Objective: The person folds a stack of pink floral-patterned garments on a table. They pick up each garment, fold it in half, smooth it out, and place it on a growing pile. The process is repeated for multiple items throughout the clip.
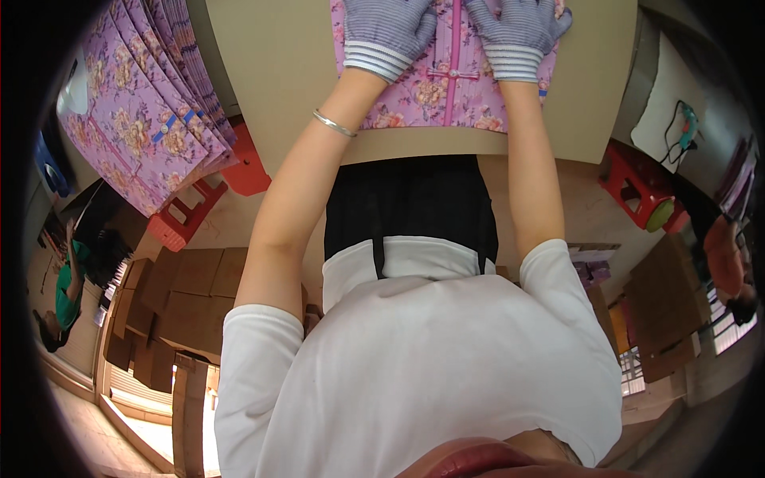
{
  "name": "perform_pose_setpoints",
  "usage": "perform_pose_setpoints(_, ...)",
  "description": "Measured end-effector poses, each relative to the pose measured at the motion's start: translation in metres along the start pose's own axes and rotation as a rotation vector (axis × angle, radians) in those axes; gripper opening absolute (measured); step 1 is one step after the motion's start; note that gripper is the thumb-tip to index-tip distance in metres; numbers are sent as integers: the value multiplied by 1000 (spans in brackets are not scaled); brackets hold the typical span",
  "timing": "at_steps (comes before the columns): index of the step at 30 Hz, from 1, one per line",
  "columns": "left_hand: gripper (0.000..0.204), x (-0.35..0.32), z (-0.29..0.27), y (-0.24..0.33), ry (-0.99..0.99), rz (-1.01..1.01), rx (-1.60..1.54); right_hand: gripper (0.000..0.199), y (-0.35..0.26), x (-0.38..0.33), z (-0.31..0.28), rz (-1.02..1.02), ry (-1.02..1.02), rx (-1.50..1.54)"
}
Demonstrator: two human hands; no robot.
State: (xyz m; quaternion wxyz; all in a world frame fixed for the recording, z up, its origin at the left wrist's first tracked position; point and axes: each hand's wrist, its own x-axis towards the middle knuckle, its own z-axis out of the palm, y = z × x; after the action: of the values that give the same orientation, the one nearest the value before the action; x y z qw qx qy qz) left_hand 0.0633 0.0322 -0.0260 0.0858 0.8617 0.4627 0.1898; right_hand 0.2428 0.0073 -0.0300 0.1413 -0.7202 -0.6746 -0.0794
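A flat pink-purple floral piece (430, 99) lies on the beige table, with a magenta strip down its middle and a knot-shaped fastener (454, 74) across the strip. Both my hands wear grey-blue striped knit gloves. My left hand (390, 30) rests flat on the left half of the piece, thumb apart. On the right half lies my right hand (518, 32), also flat, its thumb pointing toward the strip. The picture's top edge cuts off some fingertips and the far part of the piece. A small blue tab (543, 93) shows by my right wrist.
Beside the beige table (271, 88), a stack of matching floral pieces (131, 119) with blue tabs lies at the left. Red stools (187, 215) stand below. A teal-handled tool with a cord (687, 123) lies on the right-hand table. Cardboard boxes (191, 295) and two other people are farther off.
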Motion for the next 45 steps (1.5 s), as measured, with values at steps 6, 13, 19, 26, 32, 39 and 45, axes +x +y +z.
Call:
perform_pose_setpoints(6,47,-1,2,-2,10,6,9,58,-6,-10,-2,-23,-58,27)
perform_pose_setpoints(13,44,0,-6,1,-17,-11,-18,48,-42,-55,-21,-171,-124,177)
perform_pose_setpoints(19,52,1,-7,0,-39,32,3,49,-37,-62,0,-192,-152,168)
perform_pose_setpoints(26,41,0,4,-4,-100,64,-34,50,-31,-57,-24,-226,-265,366)
perform_pose_setpoints(32,35,2,0,-4,-81,61,-116,51,49,-61,-37,-625,-511,438)
perform_pose_setpoints(39,42,4,-3,-1,-147,12,-155,40,75,114,19,-804,-176,205)
perform_pose_setpoints(45,44,4,-3,-2,-163,16,-166,42,93,198,45,-850,-22,210)
